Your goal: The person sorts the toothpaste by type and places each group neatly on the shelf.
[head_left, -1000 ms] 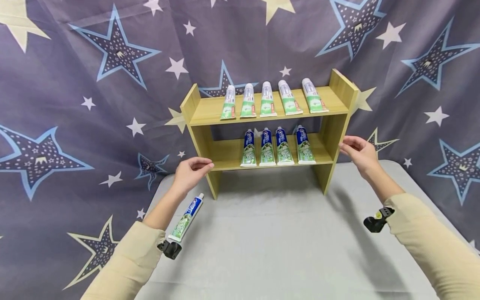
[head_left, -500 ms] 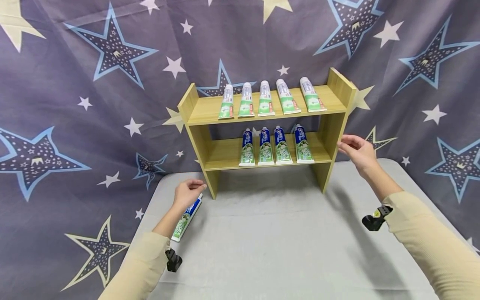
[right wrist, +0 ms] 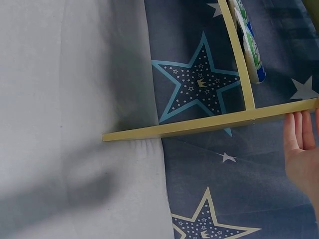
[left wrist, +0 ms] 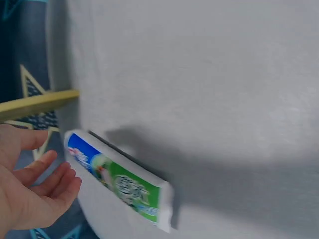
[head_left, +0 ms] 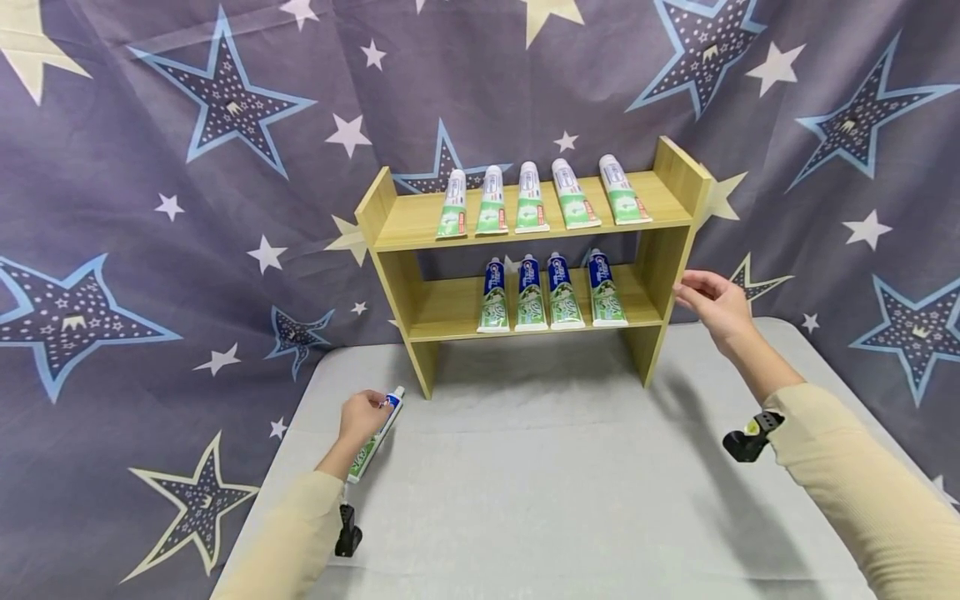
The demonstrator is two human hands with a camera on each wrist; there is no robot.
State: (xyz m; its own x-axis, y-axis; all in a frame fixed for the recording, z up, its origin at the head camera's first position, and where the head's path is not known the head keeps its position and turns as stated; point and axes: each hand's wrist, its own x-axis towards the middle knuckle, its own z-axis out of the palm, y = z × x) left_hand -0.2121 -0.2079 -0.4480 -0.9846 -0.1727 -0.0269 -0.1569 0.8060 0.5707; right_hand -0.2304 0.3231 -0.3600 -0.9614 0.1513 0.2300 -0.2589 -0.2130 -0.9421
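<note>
A blue, green and white toothpaste tube lies aslant on the table at the left. My left hand is over its cap end in the head view. In the left wrist view the fingers are spread and loosely bent beside the tube, not around it. My right hand is at the right side panel of the wooden shelf. Its fingertips touch the panel's outer face in the right wrist view, with the fingers fairly straight. The thumb is hidden there.
White-and-green toothpaste tubes lie in a row on the upper board. Several blue-and-green tubes lie on the lower board. A grey cloth covers the table; a starry curtain hangs behind.
My left hand has moved from the shelf's left side down to the loose toothpaste tube. The right hand has stayed at the right panel.
</note>
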